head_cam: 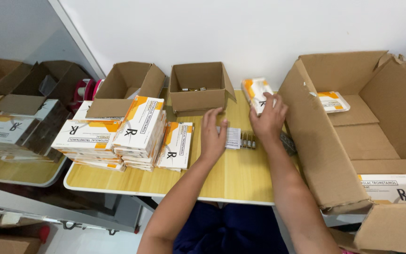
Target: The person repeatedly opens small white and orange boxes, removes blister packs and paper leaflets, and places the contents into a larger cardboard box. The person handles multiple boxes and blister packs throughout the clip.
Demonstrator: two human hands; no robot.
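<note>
Head view: left hand (pixel 212 134) lies flat, fingers released, on the table (pixel 231 176); right hand (pixel 269 120) fingers grasp a white box (pixel 255 93).

Both forearms are bare to above the elbow, with no sleeves showing. The left hand (pixel 212 134) and right hand (pixel 269 120) wear no gloves, rings or watch. Dark navy clothing covers the lap below the arms.

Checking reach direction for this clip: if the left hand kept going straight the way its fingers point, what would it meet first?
The left hand points away from the person, toward the wall. Its fingertips already sit almost at the front wall of the small open cardboard box, so that box likely comes first, though depth is unclear.
</note>
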